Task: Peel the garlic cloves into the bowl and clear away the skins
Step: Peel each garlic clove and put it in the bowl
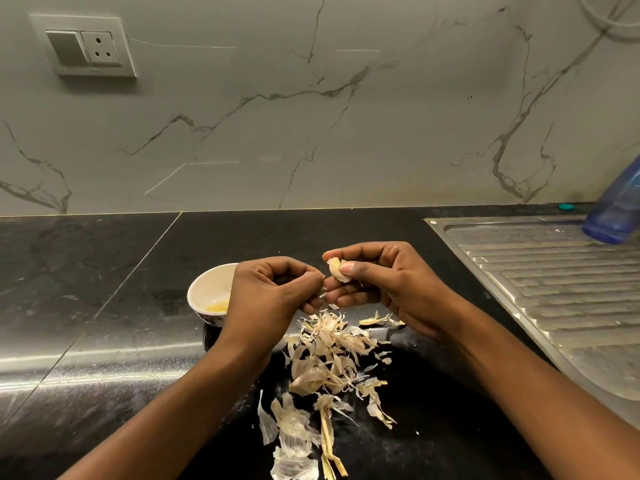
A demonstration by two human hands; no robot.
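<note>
Fingers of the right hand (388, 282) grip a clove (337, 269) above the tabletop (104, 306), near the bowl (207, 277), as the left hand (273, 289) pinches its peel (324, 276); a slip could drop it among the skins (329, 351).

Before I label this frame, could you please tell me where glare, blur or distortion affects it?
Head view: glare streaks the glossy black stone counter at left; the blue plastic bottle at right is blurred; the wide lens bows the ribbed steel drainboard.
</note>
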